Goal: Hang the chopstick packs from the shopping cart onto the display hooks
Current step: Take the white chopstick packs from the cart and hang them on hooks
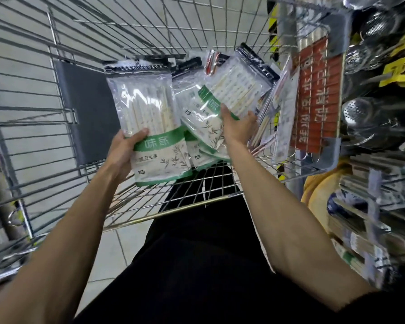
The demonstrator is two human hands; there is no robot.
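Two bare forearms reach over the near rim of the cart (197, 203), and each of the two hands has one pack.

The left hand (121, 153) is over the cart's near left part with the wrist bent back. Its thumb lies across the front of the left pack (150, 118) and its fingers curl behind the lower edge, clamping the pack upright above the cart. This pack is a clear bag of pale chopsticks with a black header strip on top and a white and green band printed with bamboo leaves at the bottom.

The right hand (237, 127), toward the cart's right side, pinches the right pack (241, 87) at its green band, thumb on the front and fingers wrapped round the far edge. The pack is tilted, with its header toward the cart's far right corner.

Under it, inside the cart, at least two spare packs (192, 106) of the same kind overlap. Against the cart's right wall stand thin packs (283, 108) of another sort, and I cannot count them. One red sign (318, 97) hangs on that wall. One grey flap (87, 108) is at the cart's left, behind the left pack. Outside the cart's right side hang several blurred steel strainers (358, 111).
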